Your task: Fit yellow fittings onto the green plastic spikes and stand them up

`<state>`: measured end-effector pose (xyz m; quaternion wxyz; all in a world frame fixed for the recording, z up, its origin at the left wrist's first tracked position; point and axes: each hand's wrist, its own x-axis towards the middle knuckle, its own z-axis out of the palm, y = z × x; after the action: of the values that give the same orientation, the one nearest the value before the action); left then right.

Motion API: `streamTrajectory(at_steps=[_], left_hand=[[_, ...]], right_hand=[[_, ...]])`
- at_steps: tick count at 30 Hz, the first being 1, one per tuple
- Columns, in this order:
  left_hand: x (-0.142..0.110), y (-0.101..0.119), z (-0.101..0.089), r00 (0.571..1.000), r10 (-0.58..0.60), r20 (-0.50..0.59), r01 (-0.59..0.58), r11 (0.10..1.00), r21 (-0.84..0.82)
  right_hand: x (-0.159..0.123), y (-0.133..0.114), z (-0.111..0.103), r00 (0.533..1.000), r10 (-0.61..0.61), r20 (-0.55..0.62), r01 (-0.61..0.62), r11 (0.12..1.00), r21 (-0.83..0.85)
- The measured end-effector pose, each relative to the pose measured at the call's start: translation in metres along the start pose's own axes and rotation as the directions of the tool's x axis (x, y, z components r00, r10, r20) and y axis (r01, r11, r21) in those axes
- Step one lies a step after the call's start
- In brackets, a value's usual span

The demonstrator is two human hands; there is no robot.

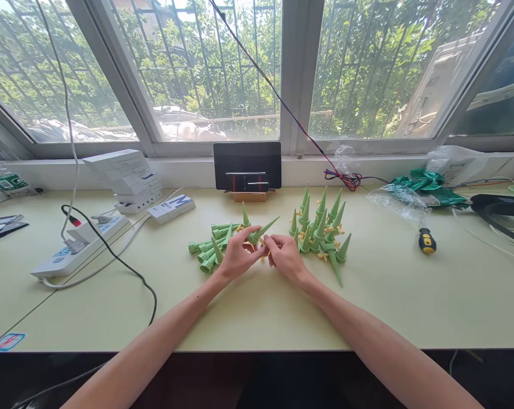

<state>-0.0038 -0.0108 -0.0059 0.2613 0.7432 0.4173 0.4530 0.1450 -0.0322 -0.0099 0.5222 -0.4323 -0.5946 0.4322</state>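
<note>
My left hand (238, 251) is closed around a green plastic watering spike (263, 229), whose point slants up to the right. My right hand (285, 255) pinches at a small yellow valve piece (263, 243) close to the spike's wide end; my fingers partly hide the spot, so I cannot tell whether the two are joined. Left of my hands lies a pile of green spikes and tubes (207, 255). To the right stands a cluster of green spikes (319, 230) with yellow valves, most pointing upward. One spike (334, 266) there lies with its tip toward me.
A power strip (82, 241) with cables and white boxes (126, 176) stand at left. A phone (249, 183) leans on a dark tablet (247, 156) at the back. A screwdriver (427, 241), plastic wrapping (397, 199) and a black strap (499, 207) lie at right.
</note>
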Motion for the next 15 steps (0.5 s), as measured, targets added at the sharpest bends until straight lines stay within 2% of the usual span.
streamTrajectory(at_steps=[8,15], left_hand=[[-0.0003,-0.0009,-0.0007,0.999,0.003,0.035,-0.003,1.0,0.004],[-0.0005,-0.0022,0.0002,1.0,0.01,0.022,-0.01,1.0,0.009]], right_hand=[[-0.0001,-0.0018,-0.0006,0.999,0.033,-0.007,-0.033,0.999,0.018],[0.0002,-0.0012,-0.0014,0.997,0.071,0.012,-0.072,0.993,0.089]])
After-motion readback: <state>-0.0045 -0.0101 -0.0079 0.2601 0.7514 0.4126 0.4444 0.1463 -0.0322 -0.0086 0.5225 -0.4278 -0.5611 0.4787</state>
